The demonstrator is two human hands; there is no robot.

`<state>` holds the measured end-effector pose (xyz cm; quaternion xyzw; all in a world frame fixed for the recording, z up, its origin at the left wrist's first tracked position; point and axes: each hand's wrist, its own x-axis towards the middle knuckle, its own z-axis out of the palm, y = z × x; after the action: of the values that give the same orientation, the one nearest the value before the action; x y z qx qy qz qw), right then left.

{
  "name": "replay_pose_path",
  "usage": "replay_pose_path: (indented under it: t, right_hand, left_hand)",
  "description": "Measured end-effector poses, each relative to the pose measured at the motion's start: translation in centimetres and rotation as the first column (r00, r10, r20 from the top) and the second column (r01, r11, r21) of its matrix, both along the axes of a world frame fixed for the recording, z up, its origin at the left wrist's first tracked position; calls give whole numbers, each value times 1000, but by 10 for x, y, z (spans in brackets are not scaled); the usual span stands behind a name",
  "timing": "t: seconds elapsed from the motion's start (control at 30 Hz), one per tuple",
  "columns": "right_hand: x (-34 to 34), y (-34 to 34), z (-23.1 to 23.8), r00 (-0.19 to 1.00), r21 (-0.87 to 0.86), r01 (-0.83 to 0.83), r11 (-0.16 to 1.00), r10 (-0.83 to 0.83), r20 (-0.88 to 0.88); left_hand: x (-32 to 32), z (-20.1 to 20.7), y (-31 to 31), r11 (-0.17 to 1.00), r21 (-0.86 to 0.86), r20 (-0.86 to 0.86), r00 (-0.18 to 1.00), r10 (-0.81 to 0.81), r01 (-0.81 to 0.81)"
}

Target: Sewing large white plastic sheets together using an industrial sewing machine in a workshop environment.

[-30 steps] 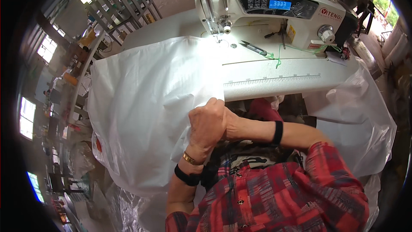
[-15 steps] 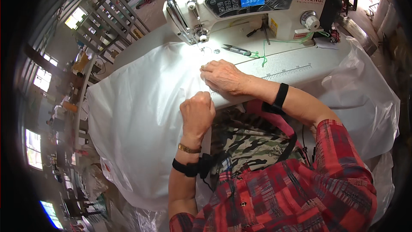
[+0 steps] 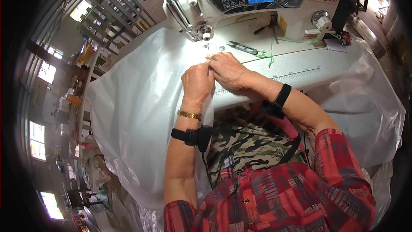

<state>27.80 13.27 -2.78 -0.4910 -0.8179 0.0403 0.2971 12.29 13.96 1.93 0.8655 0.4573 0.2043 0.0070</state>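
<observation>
A large sheet of white, shiny plastic-like material covers the left of the sewing table and hangs over its front. My left hand is closed on the right edge of this sheet. Touching it, my right hand pinches the same edge just in front of the needle area. Above both hands stands the head of a white sewing machine, its lamp lighting the material brightly. Glare and fingers hide the exact spot where the edge is gripped.
Right of the needle lie thread snips with green thread. A dark-handled tool rests under the machine arm. More clear plastic sheeting drapes at the right. A grey slatted rack stands behind on the left.
My left hand has moved forward, up against my right hand. The right hand has shifted slightly toward the needle, and the sheet's edge has come along. The view has tilted a little.
</observation>
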Motion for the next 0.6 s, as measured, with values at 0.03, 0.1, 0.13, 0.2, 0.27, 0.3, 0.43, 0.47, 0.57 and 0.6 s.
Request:
replay_pose_path:
  t: [0.03, 0.1, 0.13, 0.2, 0.27, 0.3, 0.43, 0.47, 0.57, 0.6]
  right_hand:
    - [0, -1, 0, 1000, 2, 5, 1000, -5, 15]
    - [-1, -2, 0, 1000, 23, 4, 1000, -4, 26]
    - [-1, -2, 1, 1000, 40, 2, 999, -3, 16]
    - [-2, -3, 2, 1000, 28, 0, 1000, 1, -9]
    - [-3, -4, 6, 998, 37, 14, 999, -12, -55]
    - [-1, -4, 10, 993, -95, 23, 995, -34, -114]
    - [-7, -28, 20, 974, 349, 8, 937, 72, -216]
    - [-9, -42, 20, 978, 353, -37, 935, 107, -180]
    - [-32, -87, 7, 966, 332, -238, 913, 257, -13]
    - [-44, -102, -1, 953, 273, -297, 915, 302, 25]
  left_hand:
    - [-6, 2, -6, 999, -31, 36, 999, -22, 23]
    - [-23, 2, -30, 997, -2, 123, 989, -76, 77]
    - [-34, -1, -49, 992, 63, 172, 978, -120, 110]
    - [-60, -8, -83, 991, 121, 182, 980, -83, 61]
    - [-90, -21, -108, 986, 133, 114, 990, 81, -96]
    - [-103, -28, -106, 988, 97, 157, 982, 106, -122]
    - [-147, -56, -75, 992, 90, 281, 958, 56, -84]
    - [-156, -58, -63, 994, 90, 282, 959, 28, -56]
    - [-176, -55, -32, 999, 48, 265, 964, -16, 4]
    - [-180, -52, -22, 999, 31, 252, 967, -24, 16]
